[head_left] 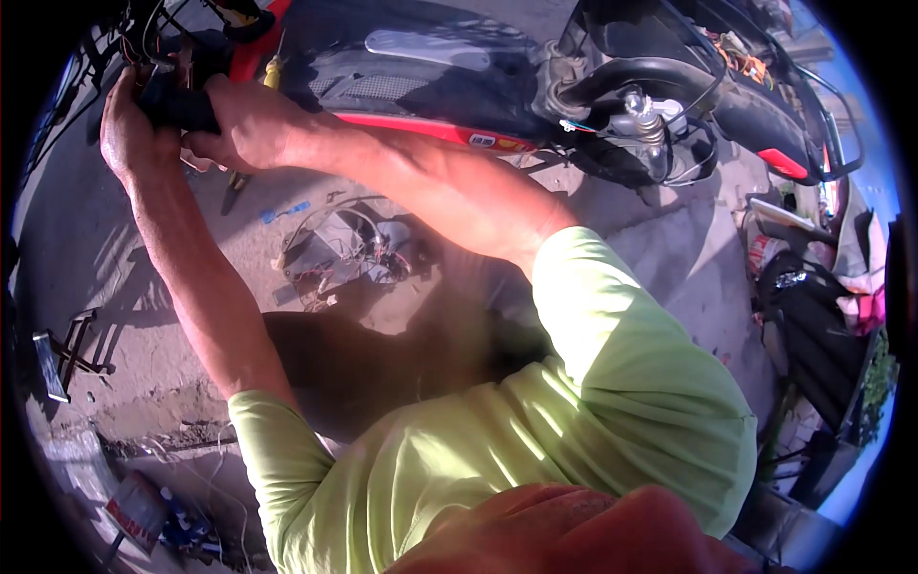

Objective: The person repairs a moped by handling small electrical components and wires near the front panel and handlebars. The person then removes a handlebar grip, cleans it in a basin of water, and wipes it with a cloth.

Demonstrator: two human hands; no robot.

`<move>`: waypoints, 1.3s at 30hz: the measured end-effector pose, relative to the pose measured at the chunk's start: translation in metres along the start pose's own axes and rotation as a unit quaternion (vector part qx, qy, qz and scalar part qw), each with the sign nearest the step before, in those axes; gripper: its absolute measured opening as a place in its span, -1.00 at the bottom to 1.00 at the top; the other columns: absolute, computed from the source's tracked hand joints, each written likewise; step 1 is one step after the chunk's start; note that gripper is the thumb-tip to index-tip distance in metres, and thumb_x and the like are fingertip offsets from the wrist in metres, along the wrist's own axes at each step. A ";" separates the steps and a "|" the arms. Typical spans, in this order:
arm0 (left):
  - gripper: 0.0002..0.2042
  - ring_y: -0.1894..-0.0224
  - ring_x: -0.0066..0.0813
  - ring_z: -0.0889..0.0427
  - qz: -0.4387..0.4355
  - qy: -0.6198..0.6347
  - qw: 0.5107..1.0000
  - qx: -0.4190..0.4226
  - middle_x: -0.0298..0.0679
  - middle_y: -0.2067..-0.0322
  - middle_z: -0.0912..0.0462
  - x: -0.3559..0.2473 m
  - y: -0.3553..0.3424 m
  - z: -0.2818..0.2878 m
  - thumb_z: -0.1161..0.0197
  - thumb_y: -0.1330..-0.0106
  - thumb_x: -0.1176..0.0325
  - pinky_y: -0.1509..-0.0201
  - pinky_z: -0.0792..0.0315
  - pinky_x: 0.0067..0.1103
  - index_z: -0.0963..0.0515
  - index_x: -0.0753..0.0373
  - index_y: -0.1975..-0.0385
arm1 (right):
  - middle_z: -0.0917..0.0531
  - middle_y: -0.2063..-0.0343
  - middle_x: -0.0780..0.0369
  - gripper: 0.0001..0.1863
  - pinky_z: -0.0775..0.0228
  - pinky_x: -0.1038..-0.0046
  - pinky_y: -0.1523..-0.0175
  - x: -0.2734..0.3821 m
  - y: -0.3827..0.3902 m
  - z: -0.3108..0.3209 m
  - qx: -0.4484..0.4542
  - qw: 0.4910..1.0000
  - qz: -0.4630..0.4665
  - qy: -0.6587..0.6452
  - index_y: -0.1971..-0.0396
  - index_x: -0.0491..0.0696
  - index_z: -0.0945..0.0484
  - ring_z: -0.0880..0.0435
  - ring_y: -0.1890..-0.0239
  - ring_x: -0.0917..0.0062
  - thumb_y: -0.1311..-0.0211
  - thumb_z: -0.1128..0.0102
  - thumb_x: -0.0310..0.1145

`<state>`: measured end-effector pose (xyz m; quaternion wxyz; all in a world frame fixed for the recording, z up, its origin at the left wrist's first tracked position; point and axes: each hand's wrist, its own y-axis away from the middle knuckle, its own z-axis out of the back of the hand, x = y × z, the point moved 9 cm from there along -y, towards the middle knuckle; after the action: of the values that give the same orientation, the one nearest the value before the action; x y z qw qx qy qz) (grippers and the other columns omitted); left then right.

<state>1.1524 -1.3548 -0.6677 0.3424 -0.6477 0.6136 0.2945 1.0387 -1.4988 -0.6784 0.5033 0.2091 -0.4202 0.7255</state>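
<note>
At the far left, both my hands are closed around a black, rounded part (182, 103) at the front end of a red and black scooter (411, 72). My left hand (134, 134) wraps its outer side, and my right hand (244, 124) grips it from the right. My fingers cover much of the part, so its exact kind is unclear. Dark wires (153, 43) hang just above it. Beside my right hand is a yellow-handled screwdriver (273, 73). A slim tool (232, 194) lies on the ground below my right wrist.
A pile of wires and pale parts (349, 247) lies on the ground between my arms. The scooter's exposed rear shock absorber (645, 120) is at the upper right. A metal stand (72, 356) is at the left. Bags and clutter (813, 306) line the right side.
</note>
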 end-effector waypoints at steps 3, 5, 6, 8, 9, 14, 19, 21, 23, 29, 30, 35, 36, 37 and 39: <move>-0.78 0.15 -0.09 -0.70 -0.002 -0.005 1.000 -0.001 0.00 0.14 -0.62 0.003 -0.002 -0.001 -0.11 -0.49 0.45 0.04 -0.68 -0.23 -0.46 0.52 0.04 | -0.67 0.50 -0.10 -0.42 -0.58 0.15 0.26 0.017 0.007 0.018 0.000 1.000 0.000 0.021 0.16 -0.35 -0.40 -0.74 0.36 0.01 -0.19 -0.36 -0.10; -0.78 0.15 -0.09 -0.70 0.001 -0.007 1.000 -0.006 0.00 0.14 -0.62 0.004 -0.002 -0.001 -0.11 -0.49 0.45 0.04 -0.68 -0.23 -0.46 0.52 0.04 | -0.65 0.47 -0.14 -0.41 -0.57 0.12 0.27 0.022 0.009 0.021 -0.012 0.999 0.024 0.023 0.15 -0.34 -0.39 -0.72 0.36 -0.05 -0.17 -0.37 -0.09; -0.78 0.15 -0.09 -0.70 0.002 -0.009 1.000 -0.009 0.01 0.14 -0.62 0.003 -0.003 0.000 -0.11 -0.49 0.45 0.04 -0.68 -0.23 -0.46 0.52 0.04 | -0.65 0.48 -0.15 -0.40 -0.57 0.12 0.28 0.024 0.010 0.021 -0.016 0.999 0.035 0.037 0.15 -0.35 -0.38 -0.72 0.36 -0.05 -0.18 -0.37 -0.09; -0.78 0.15 -0.09 -0.70 0.004 -0.008 1.000 -0.007 0.01 0.13 -0.62 0.004 -0.004 0.000 -0.11 -0.49 0.45 0.05 -0.69 -0.23 -0.46 0.52 0.04 | -0.64 0.49 -0.15 -0.39 -0.56 0.11 0.28 0.026 0.011 0.020 -0.024 0.996 0.057 0.065 0.13 -0.36 -0.37 -0.71 0.37 -0.05 -0.18 -0.37 -0.09; -0.78 0.15 -0.09 -0.70 0.005 -0.006 1.000 -0.002 0.01 0.13 -0.62 0.005 -0.004 -0.001 -0.12 -0.49 0.45 0.05 -0.69 -0.22 -0.46 0.52 0.04 | -0.64 0.49 -0.15 -0.39 -0.56 0.10 0.28 0.018 0.009 0.016 -0.018 0.997 0.040 0.056 0.13 -0.36 -0.36 -0.71 0.37 -0.06 -0.18 -0.37 -0.10; -0.78 0.15 -0.08 -0.69 0.009 -0.001 1.000 -0.006 -0.03 0.13 -0.60 0.004 0.001 -0.005 -0.13 -0.48 0.44 0.07 -0.71 -0.21 -0.48 0.50 0.04 | -0.63 0.49 -0.17 -0.40 -0.55 0.08 0.29 0.004 0.005 0.007 -0.006 0.999 0.007 0.044 0.15 -0.37 -0.35 -0.70 0.38 -0.08 -0.17 -0.38 -0.12; -0.78 0.17 -0.09 -0.68 0.019 0.003 1.000 0.000 -0.06 0.14 -0.59 0.003 -0.002 0.002 -0.14 -0.48 0.44 0.08 -0.72 -0.21 -0.48 0.49 0.05 | -0.63 0.50 -0.17 -0.40 -0.54 0.08 0.28 0.007 0.004 0.005 -0.008 0.999 0.006 0.038 0.16 -0.37 -0.35 -0.69 0.37 -0.09 -0.17 -0.38 -0.13; -0.69 0.15 -0.11 -0.69 0.017 -0.029 0.999 -0.026 -0.02 0.12 -0.66 0.004 0.006 -0.004 -0.09 -0.51 0.30 0.03 -0.64 -0.28 -0.47 0.42 -0.04 | -0.63 0.50 -0.17 -0.41 -0.54 0.08 0.28 0.006 0.004 0.005 -0.008 0.999 0.005 0.042 0.16 -0.37 -0.35 -0.69 0.37 -0.09 -0.17 -0.38 -0.13; -0.69 0.15 -0.11 -0.69 0.015 -0.027 0.999 -0.030 -0.01 0.12 -0.67 0.003 0.008 -0.006 -0.08 -0.51 0.30 0.03 -0.64 -0.29 -0.47 0.43 -0.04 | -0.63 0.50 -0.17 -0.41 -0.54 0.08 0.28 0.006 0.004 0.005 -0.006 0.999 0.005 0.042 0.17 -0.37 -0.35 -0.69 0.37 -0.09 -0.17 -0.37 -0.13; -0.78 0.21 -0.06 -0.70 0.018 -0.001 1.000 0.003 0.02 0.17 -0.64 0.001 0.002 -0.002 -0.10 -0.49 0.44 0.11 -0.69 -0.25 -0.46 0.50 0.03 | -0.63 0.50 -0.17 -0.42 -0.54 0.07 0.27 0.006 0.003 0.004 -0.003 0.999 -0.005 0.033 0.17 -0.37 -0.36 -0.69 0.37 -0.09 -0.16 -0.37 -0.13; -0.78 0.21 -0.06 -0.71 0.014 -0.005 1.000 -0.002 0.03 0.18 -0.65 0.001 0.002 -0.001 -0.10 -0.49 0.45 0.11 -0.68 -0.26 -0.46 0.50 0.03 | -0.64 0.50 -0.17 -0.42 -0.54 0.08 0.27 0.006 0.004 0.005 -0.005 0.999 -0.003 0.031 0.17 -0.37 -0.36 -0.69 0.37 -0.09 -0.16 -0.37 -0.13; -0.78 0.21 -0.05 -0.71 0.011 0.000 1.000 0.004 0.04 0.18 -0.65 -0.001 0.006 -0.004 -0.10 -0.49 0.45 0.11 -0.68 -0.25 -0.47 0.50 0.03 | -0.64 0.50 -0.16 -0.41 -0.55 0.09 0.28 0.007 0.003 0.003 -0.006 1.000 -0.006 0.028 0.16 -0.38 -0.36 -0.70 0.38 -0.07 -0.15 -0.38 -0.14; -0.78 0.22 -0.05 -0.71 0.011 0.000 1.000 0.003 0.03 0.19 -0.65 -0.001 0.007 -0.006 -0.10 -0.49 0.45 0.11 -0.69 -0.25 -0.47 0.50 0.04 | -0.64 0.51 -0.16 -0.41 -0.55 0.10 0.28 0.007 0.003 0.003 -0.007 0.999 -0.004 0.031 0.17 -0.38 -0.37 -0.70 0.39 -0.06 -0.15 -0.38 -0.14; -0.78 0.22 -0.05 -0.71 0.011 0.000 1.000 0.001 0.03 0.19 -0.66 -0.001 0.007 -0.006 -0.10 -0.49 0.45 0.11 -0.69 -0.25 -0.47 0.50 0.04 | -0.63 0.51 -0.16 -0.41 -0.55 0.10 0.29 0.006 0.003 0.003 -0.008 0.999 -0.002 0.034 0.17 -0.38 -0.37 -0.70 0.39 -0.06 -0.14 -0.38 -0.14; -0.78 0.22 -0.05 -0.72 0.010 -0.003 1.000 0.006 0.03 0.21 -0.66 -0.001 0.004 -0.004 -0.10 -0.49 0.45 0.11 -0.69 -0.25 -0.48 0.50 0.05 | -0.63 0.51 -0.16 -0.41 -0.55 0.11 0.29 0.007 0.003 0.003 -0.010 0.999 0.002 0.032 0.18 -0.38 -0.37 -0.70 0.40 -0.06 -0.14 -0.39 -0.15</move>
<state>1.1482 -1.3571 -0.6650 0.3453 -0.6382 0.6209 0.2965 1.0328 -1.4978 -0.6734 0.5171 0.1797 -0.4116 0.7286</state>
